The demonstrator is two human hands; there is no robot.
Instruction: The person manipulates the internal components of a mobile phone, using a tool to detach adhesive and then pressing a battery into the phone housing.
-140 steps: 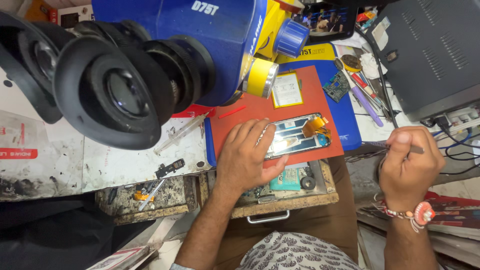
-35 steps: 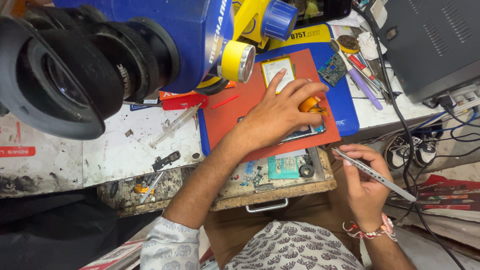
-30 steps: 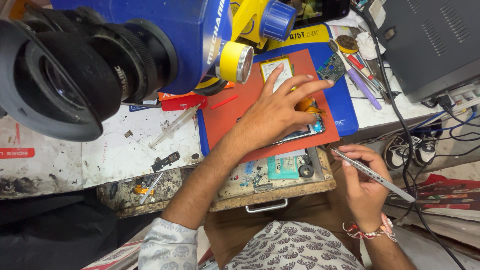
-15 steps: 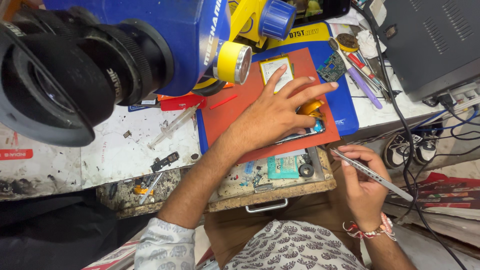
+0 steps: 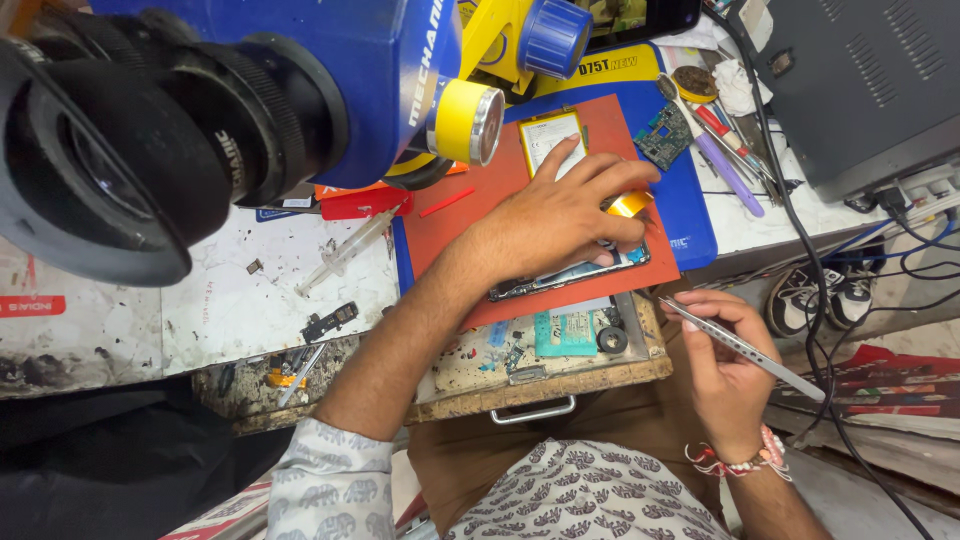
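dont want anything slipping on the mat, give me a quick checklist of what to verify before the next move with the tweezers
1. Left hand steadies the opened phone: ok, palm and fingers lie over it.
2. Phone sits fully on the red mat: ok, it lies near the mat's front edge.
3. Tweezers gripped in the right hand: ok, held off the bench, beside the open drawer.
4. Tweezer tips free of any part: cannot tell, too small.
5. Work spot on the phone visible: not ok, the left hand covers most of it.
6. Green circuit board out of the way: ok, it rests on the blue mat.
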